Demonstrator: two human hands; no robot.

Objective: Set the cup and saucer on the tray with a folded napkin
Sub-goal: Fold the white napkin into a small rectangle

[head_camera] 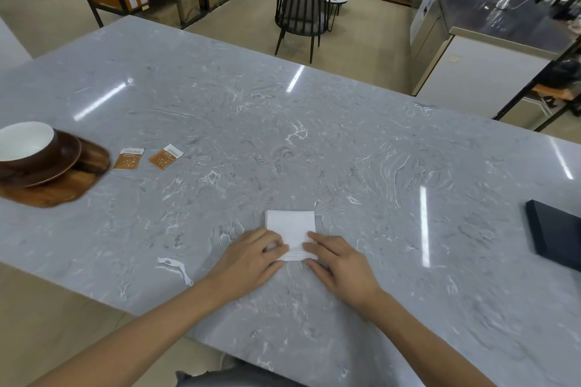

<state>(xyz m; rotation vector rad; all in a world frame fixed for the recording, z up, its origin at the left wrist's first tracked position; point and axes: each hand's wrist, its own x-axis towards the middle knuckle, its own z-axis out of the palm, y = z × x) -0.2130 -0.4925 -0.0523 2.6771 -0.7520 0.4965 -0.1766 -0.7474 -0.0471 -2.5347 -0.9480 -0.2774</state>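
Note:
A white folded napkin (290, 229) lies flat on the grey marble counter (314, 141) near its front edge. My left hand (251, 256) pinches the napkin's near left corner with its fingertips. My right hand (336, 258) presses its fingers on the near right edge. At the far left a brown cup with a white inside (26, 144) sits on a brown saucer (59, 163). The saucer rests on a wooden tray (66, 188), which is partly cut off by the frame.
Two small orange-and-white packets (128, 159) (165, 156) lie just right of the tray. A black flat box (556, 236) sits at the counter's right edge. A torn white paper scrap (176, 267) lies left of my left hand. Chairs and shelves stand beyond the counter.

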